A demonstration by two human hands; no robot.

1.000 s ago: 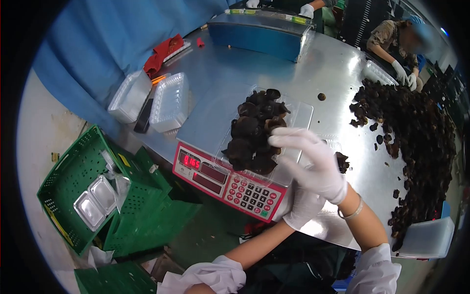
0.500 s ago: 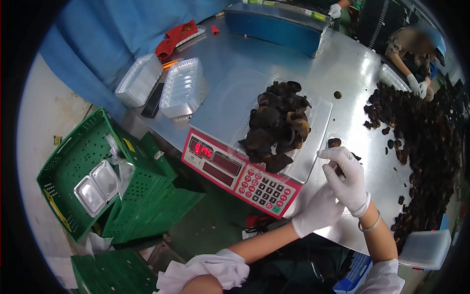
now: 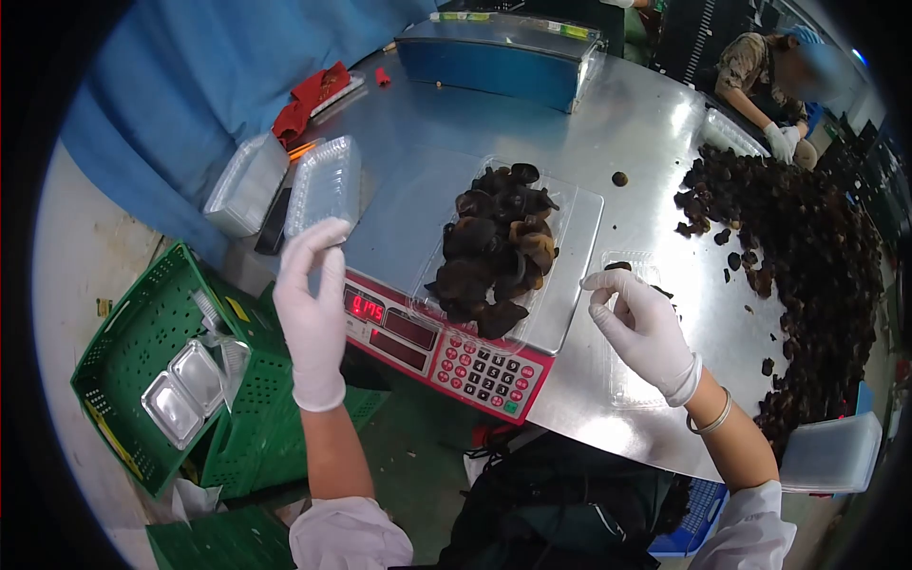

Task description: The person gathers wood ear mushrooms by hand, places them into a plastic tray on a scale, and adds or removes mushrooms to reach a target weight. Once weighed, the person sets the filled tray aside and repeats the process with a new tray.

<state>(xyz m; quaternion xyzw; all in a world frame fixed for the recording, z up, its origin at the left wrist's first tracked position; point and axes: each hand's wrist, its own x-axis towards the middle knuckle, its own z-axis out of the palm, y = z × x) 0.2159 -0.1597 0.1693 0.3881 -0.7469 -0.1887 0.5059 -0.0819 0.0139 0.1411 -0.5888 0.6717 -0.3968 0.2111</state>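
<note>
Dark mushrooms (image 3: 480, 237) lie in a clear tray (image 3: 562, 195) on the scale (image 3: 480, 380) at centre. Left of centre, the left hand (image 3: 315, 318), thumb and fingers slightly apart, is at an empty tray (image 3: 323, 180); contact is unclear. Right of centre, the right hand (image 3: 648, 328) curls its fingers narrowly above another container (image 3: 627, 389); I cannot tell whether they hold anything.

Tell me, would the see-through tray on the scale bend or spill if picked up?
The clear tray would probably bend; its plastic looks thin. It seems fairly light, as the scale shows 0.175. Heaped dark pieces might tumble out if it tipped.
</note>
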